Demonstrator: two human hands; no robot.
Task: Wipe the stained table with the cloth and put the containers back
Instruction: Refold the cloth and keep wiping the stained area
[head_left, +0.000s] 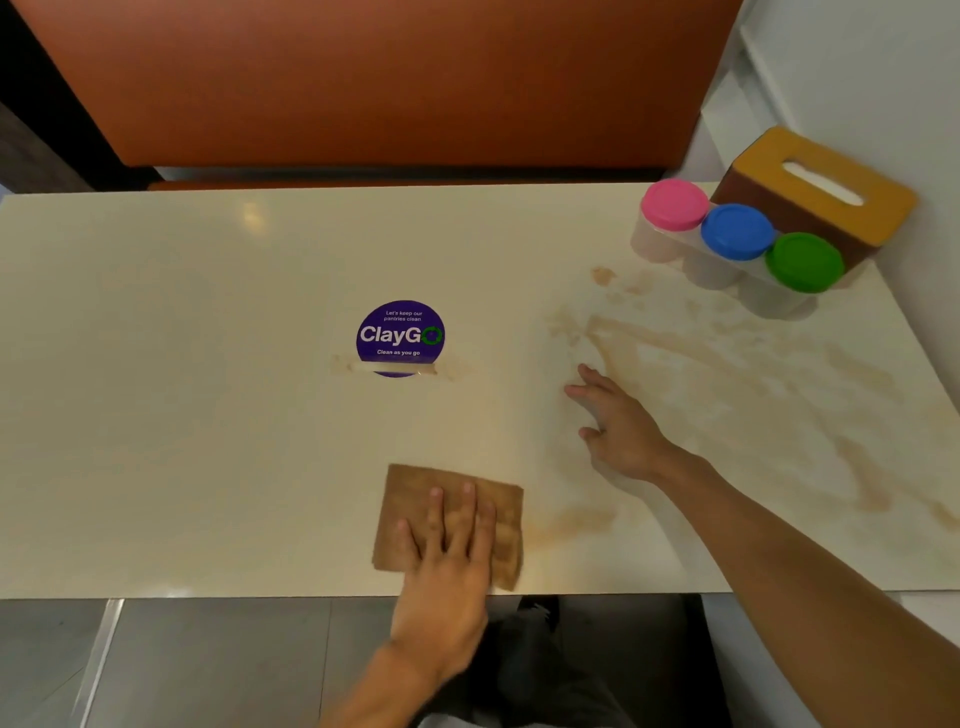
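A folded brown cloth (410, 499) lies near the front edge of the cream table (182, 364). My left hand (447, 566) presses flat on it with straight fingers. My right hand (618, 421) reaches out over the table, fingers spread, at the left edge of the brown stains (727, 364) that smear the right half. Three clear containers stand in a row at the back right: pink lid (674, 203), blue lid (736, 231), green lid (804, 261).
A brown tissue box with a yellow top (826, 187) stands behind the containers at the table's right end. A purple round sticker (400, 335) sits mid-table with a small smear under it. An orange bench back (363, 83) runs behind the table.
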